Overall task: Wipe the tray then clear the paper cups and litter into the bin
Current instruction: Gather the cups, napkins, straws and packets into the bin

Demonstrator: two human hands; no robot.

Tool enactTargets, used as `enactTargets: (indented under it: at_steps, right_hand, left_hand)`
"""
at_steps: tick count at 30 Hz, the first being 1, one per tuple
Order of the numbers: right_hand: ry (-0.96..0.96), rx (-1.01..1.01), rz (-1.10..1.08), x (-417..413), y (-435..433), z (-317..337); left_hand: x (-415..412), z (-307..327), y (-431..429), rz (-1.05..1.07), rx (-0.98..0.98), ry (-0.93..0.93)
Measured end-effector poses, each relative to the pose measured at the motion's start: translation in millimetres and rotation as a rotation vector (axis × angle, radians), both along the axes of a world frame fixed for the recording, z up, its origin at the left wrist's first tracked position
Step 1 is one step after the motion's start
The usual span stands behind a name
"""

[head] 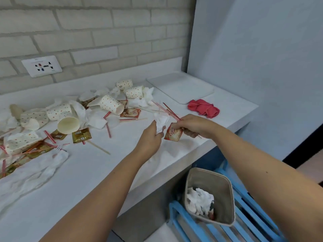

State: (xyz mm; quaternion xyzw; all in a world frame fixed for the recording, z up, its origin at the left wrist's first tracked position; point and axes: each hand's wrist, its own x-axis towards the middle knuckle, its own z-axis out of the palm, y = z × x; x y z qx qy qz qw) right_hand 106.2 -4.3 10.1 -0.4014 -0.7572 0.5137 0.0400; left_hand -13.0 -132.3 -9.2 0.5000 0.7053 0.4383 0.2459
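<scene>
Pale brick wall [104, 32] at back; white socket plate [42, 66] set in it, low on left, w/ several outlets; white counter [97, 172] runs along under the wall, front edge slanting twd lower left; plain light-blue wall [262, 58] closes off its right end; blue slatted rack [253, 215] down below counter's front edge; dark strip [311, 145] at far right, beside the blue wall.
</scene>
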Motion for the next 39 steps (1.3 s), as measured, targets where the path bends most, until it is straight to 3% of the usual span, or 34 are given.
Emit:
enactTargets:
  at_steps: [6, 10, 14, 18, 21, 25, 30, 32, 36, 39]
  right_hand:
    - [0.029, -0.169, -0.101, 91, 21, -15]
    - [-0.074, -0.292, -0.174, 144, 19, -58]
    - [-0.266, -0.418, -0.205, 189, 9, -109]
    - [-0.577, -0.473, -0.149, 203, 0, -150]
    - [-0.780, -0.427, -0.107, 193, -6, -165]
    - [-0.862, -0.293, -0.063, 172, -11, -177]
    - [-0.741, -0.121, -0.020, 153, -2, -192]
    - [-0.584, -0.022, 0.001, 149, 2, -180]
    - [0.047, -0.321, -0.070, 143, 1, -142]
    - [0.200, -0.411, -0.007, 143, -1, -125]
  left_hand:
    - [70, -7, 34, -0.099, 0.031, -0.139]
    - [98, -28, 42, -0.111, 0.013, -0.190]
    - [117, -46, 45, -0.099, -0.002, -0.215]
    - [127, -61, 50, -0.088, -0.009, -0.234]
    - [133, -69, 52, -0.094, -0.017, -0.229]
    - [138, -78, 52, -0.089, -0.017, -0.202]
    - [137, -89, 53, -0.068, -0.034, -0.217]
    - [139, -93, 55, -0.059, -0.033, -0.212]
    - [146, -101, 62, -0.035, 0.013, -0.256]
    - [155, -107, 67, -0.047, 0.041, -0.299]
